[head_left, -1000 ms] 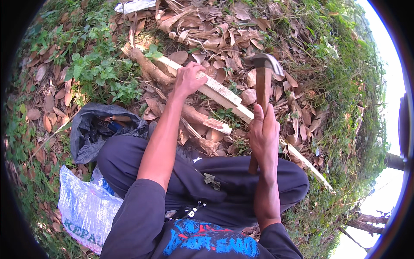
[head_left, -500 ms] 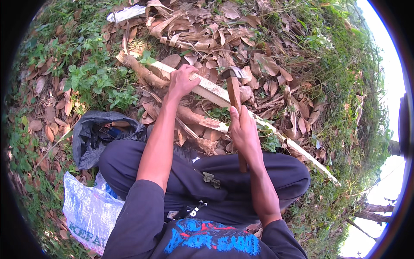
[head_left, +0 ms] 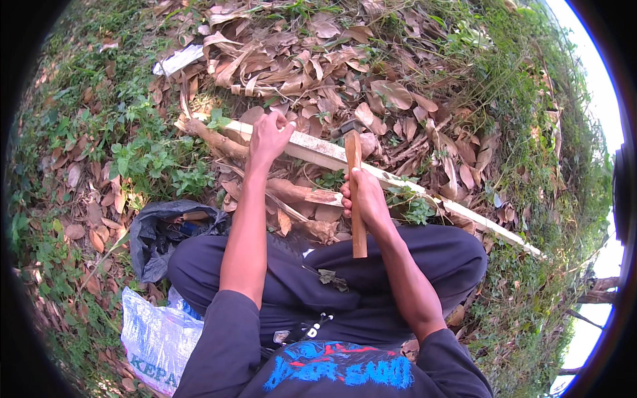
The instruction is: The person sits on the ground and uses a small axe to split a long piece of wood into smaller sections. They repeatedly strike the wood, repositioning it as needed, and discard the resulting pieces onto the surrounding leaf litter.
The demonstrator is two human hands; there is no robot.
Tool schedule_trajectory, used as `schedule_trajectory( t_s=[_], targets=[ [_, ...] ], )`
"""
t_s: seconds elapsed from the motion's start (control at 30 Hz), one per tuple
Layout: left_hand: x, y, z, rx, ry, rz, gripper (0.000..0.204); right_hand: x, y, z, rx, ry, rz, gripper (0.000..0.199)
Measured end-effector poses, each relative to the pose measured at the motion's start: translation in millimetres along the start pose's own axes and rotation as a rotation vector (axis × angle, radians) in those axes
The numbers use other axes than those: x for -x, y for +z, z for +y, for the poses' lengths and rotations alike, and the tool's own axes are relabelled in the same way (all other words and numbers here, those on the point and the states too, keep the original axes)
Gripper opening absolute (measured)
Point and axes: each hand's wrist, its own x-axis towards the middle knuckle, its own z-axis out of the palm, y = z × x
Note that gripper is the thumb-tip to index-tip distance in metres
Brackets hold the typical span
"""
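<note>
A long pale wooden strip (head_left: 312, 151) lies slantwise on the ground in front of me, its left part close to a brown branch (head_left: 222, 140). My left hand (head_left: 269, 137) is closed at the strip's left part, thumb and forefinger pinched together. Whatever is between those fingertips, if anything, is too small to make out. Wrapped round the wooden handle of a claw hammer (head_left: 353, 149) is my right hand (head_left: 367, 199). The hammer's dark metal head is over the strip, to the right of my left hand, and its handle end points back toward my lap.
Another branch (head_left: 298, 192) with a pale cut end lies between the strip and my crossed legs. On my left are an opened dark plastic bag (head_left: 149, 242) with items inside and a whitish plastic sack (head_left: 159, 338). Dry leaves (head_left: 398, 93) and green plants (head_left: 146, 146) cover the ground.
The hammer has turned in my right hand, its head swinging a little leftward and lower. My left hand's fingers are drawn into a pinch above the strip. The whole view has shifted slightly.
</note>
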Motion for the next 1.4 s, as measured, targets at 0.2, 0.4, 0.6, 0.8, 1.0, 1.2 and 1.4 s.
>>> schedule_trajectory(
  t_s=[0.2,0.4,0.6,0.8,1.0,1.2,1.4],
  targets=[
    [69.4,-41.2,91.4,0.135,-0.066,-0.496,0.050,-9.6,15.4,6.8,0.472,-0.549,0.087,0.033],
    [102.2,-4.6,48.9,0.801,-0.266,-0.405,0.024,8.3,22.9,-4.8,0.636,-0.716,-0.224,0.038],
    [95.9,-22.5,46.9,0.417,-0.341,-0.236,0.025,-39.3,-35.1,-19.5,0.962,-0.666,0.076,0.041],
    [84.6,-23.9,71.8,0.263,-0.091,-0.258,0.030,-88.5,-23.0,31.7,1.073,-0.697,0.365,0.068],
    [79.5,-2.9,22.5,-0.172,0.048,-0.201,0.041,-109.2,-31.4,47.8,1.103,-0.645,0.229,0.051],
    [98.8,-22.0,75.3,-0.229,0.155,-0.045,0.041,-112.5,-36.3,55.7,1.038,-0.728,0.303,0.048],
    [111.5,-12.4,68.3,-0.142,0.196,0.043,0.033,-113.8,-36.5,54.9,0.999,-0.766,0.280,0.046]
  ],
)
